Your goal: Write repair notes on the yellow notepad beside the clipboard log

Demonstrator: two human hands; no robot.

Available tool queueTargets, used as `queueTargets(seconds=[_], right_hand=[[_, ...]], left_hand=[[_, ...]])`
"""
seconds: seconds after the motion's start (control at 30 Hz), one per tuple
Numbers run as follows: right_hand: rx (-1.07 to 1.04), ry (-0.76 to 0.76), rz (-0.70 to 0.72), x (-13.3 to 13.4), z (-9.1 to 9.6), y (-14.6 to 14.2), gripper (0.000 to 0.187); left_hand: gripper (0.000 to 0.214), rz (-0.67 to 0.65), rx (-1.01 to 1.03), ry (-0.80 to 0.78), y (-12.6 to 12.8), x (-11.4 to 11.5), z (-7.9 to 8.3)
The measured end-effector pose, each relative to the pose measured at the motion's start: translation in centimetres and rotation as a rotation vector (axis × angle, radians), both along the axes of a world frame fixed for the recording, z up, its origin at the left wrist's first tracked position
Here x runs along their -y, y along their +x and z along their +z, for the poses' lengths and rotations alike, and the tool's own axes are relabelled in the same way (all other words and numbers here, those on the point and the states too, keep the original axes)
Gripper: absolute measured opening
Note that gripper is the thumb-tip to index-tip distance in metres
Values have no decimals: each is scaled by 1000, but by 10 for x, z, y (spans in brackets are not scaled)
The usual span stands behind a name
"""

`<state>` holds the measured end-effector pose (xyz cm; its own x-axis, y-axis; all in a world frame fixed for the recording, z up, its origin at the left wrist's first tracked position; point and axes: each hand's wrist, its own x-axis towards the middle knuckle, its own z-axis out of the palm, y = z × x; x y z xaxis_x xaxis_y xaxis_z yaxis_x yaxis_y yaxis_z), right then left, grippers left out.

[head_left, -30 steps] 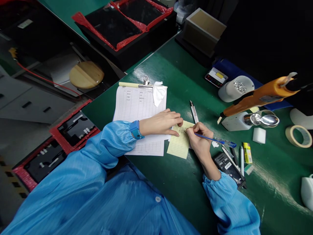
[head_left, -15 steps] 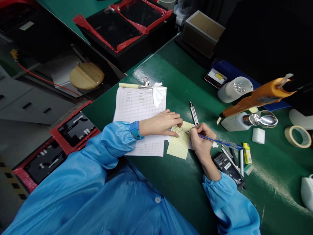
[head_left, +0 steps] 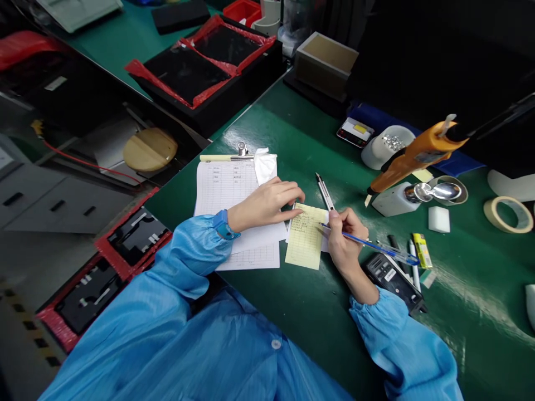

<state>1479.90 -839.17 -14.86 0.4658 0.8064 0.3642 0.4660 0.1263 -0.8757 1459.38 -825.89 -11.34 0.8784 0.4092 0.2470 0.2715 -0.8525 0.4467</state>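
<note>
My right hand [head_left: 346,236] is closed around a blue pen [head_left: 378,248], its tip against a yellow lined note sheet [head_left: 304,245] that bears handwriting in its upper part. My left hand [head_left: 273,203] lies palm down with fingers apart, its thumb and fingertips at the sheet's top left edge. Beneath that hand are printed forms [head_left: 221,192] on a clipboard with a metal clip [head_left: 242,149]. A crumpled white tissue [head_left: 264,166] sits beside the clip. A utility knife [head_left: 325,192] rests just beyond the yellow sheet.
On the right stand an orange electric screwdriver [head_left: 413,159], a white cup of screws [head_left: 387,146], a white bottle [head_left: 393,200] and a tape roll [head_left: 508,215]. A black device [head_left: 393,281] and a yellow lighter [head_left: 422,250] lie by my right wrist. Red-wrapped black panels [head_left: 188,72] are at the back.
My left hand has slid towards the top of the yellow sheet, uncovering more handwriting. My right hand still holds the pen on the sheet. The camera view has shifted slightly.
</note>
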Motion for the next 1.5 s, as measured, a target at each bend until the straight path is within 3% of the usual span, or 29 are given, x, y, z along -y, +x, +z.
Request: queueTargets(seconds=[0.17, 0.4, 0.63, 1.0, 1.5], right_hand=[[49, 55, 73, 15, 2, 1, 44], [30, -8, 133, 28, -2, 9, 42], [-71, -72, 146, 27, -2, 8, 51], [-205, -98, 130, 25, -4, 8, 54], [-169, -89, 126, 24, 3, 8, 58]], left_hand=[[21, 60, 121, 68, -2, 0, 2], [20, 75, 87, 91, 0, 2, 2], [24, 65, 135, 108, -2, 0, -2], [56, 129, 258, 126, -3, -3, -10], [55, 101, 255, 122, -1, -3, -12]])
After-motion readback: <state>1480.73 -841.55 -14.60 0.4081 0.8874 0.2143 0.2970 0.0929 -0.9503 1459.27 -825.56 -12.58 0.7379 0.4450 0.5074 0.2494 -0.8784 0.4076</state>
